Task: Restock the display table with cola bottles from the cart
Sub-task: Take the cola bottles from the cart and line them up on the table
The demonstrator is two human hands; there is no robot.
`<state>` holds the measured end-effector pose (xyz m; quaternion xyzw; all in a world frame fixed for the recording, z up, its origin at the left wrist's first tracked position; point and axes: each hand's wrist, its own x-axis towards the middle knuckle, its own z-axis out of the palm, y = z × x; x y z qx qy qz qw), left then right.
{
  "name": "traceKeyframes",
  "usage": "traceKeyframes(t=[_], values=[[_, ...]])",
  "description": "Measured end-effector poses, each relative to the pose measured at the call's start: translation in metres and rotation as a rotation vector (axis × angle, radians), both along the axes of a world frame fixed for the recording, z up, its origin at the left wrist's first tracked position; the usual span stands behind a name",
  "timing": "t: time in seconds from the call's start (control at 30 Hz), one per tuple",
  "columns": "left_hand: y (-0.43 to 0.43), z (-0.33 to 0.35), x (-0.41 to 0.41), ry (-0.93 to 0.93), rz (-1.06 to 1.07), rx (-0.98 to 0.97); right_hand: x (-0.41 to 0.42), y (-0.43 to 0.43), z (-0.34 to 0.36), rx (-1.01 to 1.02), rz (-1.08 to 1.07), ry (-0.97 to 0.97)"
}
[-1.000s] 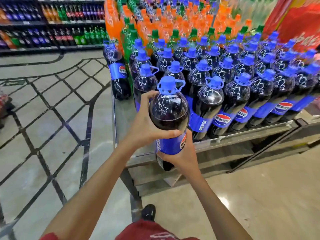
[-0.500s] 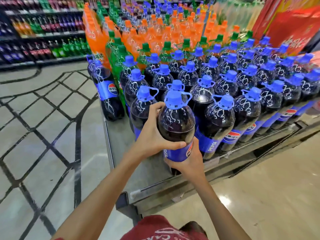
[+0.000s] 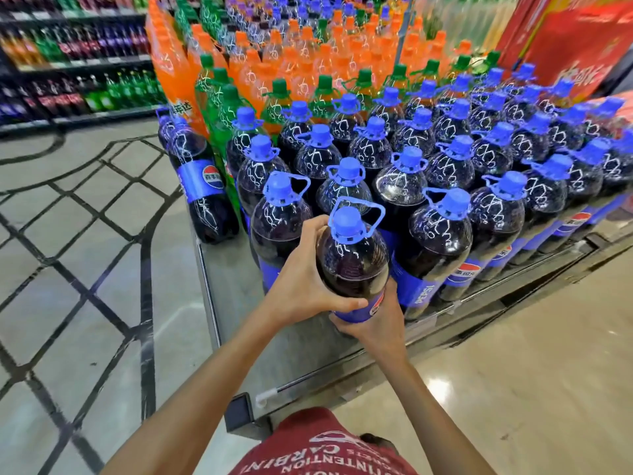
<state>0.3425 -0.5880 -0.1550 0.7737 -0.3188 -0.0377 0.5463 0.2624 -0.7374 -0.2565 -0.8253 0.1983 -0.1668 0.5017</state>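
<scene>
**Cola bottle (image 3: 352, 265) brought in over the front edge**

Since a second ago the cola bottle has travelled in over the surface (image 3: 233, 282), to frame centre beside the front row (image 3: 431, 248). The left hand (image 3: 301, 286) wraps its shoulder; the right hand (image 3: 376, 323) grasps the label end. Rows are mostly filled; a bare strip at left remains. It looks full and dark, with a blue looped cap.

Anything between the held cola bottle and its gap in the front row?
Nothing visible. Left hand and right hand hold the cola bottle at the gap between its left neighbour and right neighbour; its base is hidden.
</scene>
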Motion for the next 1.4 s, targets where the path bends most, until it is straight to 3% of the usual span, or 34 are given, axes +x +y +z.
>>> traceKeyframes(t=[0.4,0.73,1.4], values=[[-0.003,-0.007,-0.001,0.028,-0.046,0.077,0.001,0.001,-0.016,-0.015,-0.05,0.035],[-0.005,-0.008,-0.001,-0.066,-0.028,0.122,0.0,0.001,-0.017,-0.047,-0.069,-0.04],[-0.02,-0.004,0.0,-0.054,-0.012,0.15,-0.011,0.013,-0.016,-0.122,-0.279,0.044]])
